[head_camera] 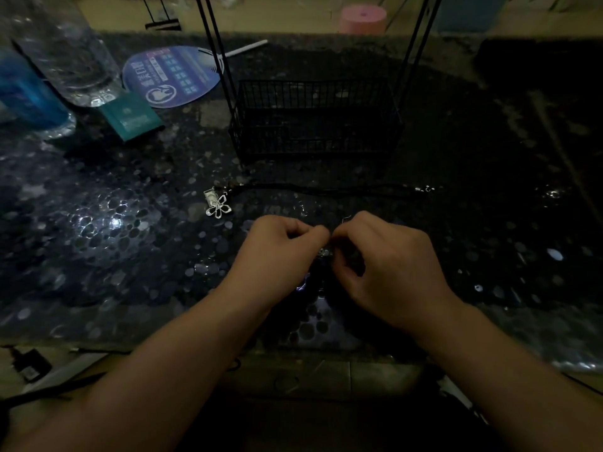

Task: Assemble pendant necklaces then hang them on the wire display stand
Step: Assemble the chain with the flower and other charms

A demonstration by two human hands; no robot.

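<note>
My left hand [280, 246] and my right hand [388, 259] meet fingertip to fingertip over the dark pebble-patterned table [130, 256], both with curled fingers. Between them glints a small silver pendant piece [324, 252], which both hands pinch; a thin silver hook shows above my right hand. A silver flower pendant [219, 207] with a small rectangular charm lies to the upper left, joined to a black cord [326, 188] that runs right across the table to a metal clasp [425, 188]. The black wire display stand [313, 122] rises behind, its basket base facing me.
At the far left stand a clear plastic bottle [68, 57] and a blue bottle [29, 93], with a teal packet [132, 117] and a round blue paper fan [173, 76] beside them. A pink stool [362, 19] is on the floor beyond. The table's front edge runs under my forearms.
</note>
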